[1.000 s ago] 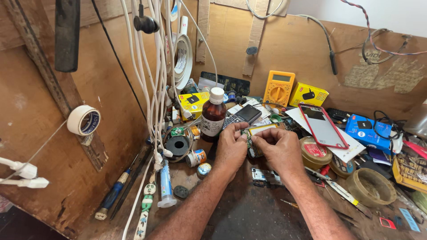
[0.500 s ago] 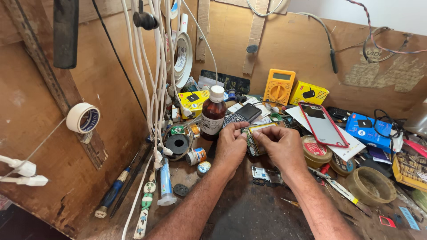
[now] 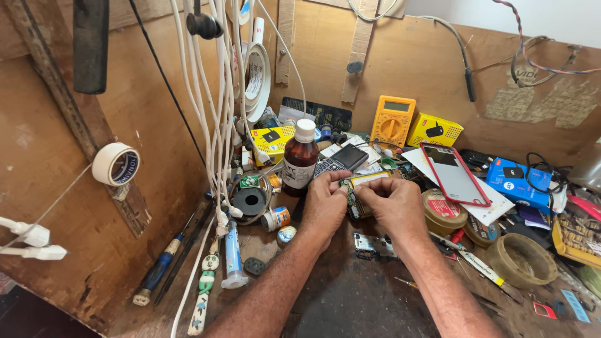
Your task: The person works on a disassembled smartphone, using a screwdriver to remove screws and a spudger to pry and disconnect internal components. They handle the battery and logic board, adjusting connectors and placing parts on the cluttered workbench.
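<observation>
Both of my hands meet at the middle of a cluttered wooden bench. My left hand (image 3: pixel 325 206) and my right hand (image 3: pixel 391 205) together pinch a small phone circuit board with a yellowish frame (image 3: pixel 361 188), held just above the bench top. A brown glass bottle with a white cap (image 3: pixel 299 159) stands right behind my left hand. A small keypad phone (image 3: pixel 340 160) lies behind the board. Another small metal phone part (image 3: pixel 374 246) lies on the bench under my right wrist.
A yellow multimeter (image 3: pixel 392 121) and yellow boxes (image 3: pixel 433 130) lean on the back wall. A red-edged phone frame (image 3: pixel 454 174) lies on white paper to the right, near a blue box (image 3: pixel 518 180) and tape rolls (image 3: pixel 521 260). White cables (image 3: pixel 216 100) hang at the left; a screwdriver (image 3: pixel 158 270) lies below.
My hands stay on the circuit board with only small finger shifts. The view has barely moved.
</observation>
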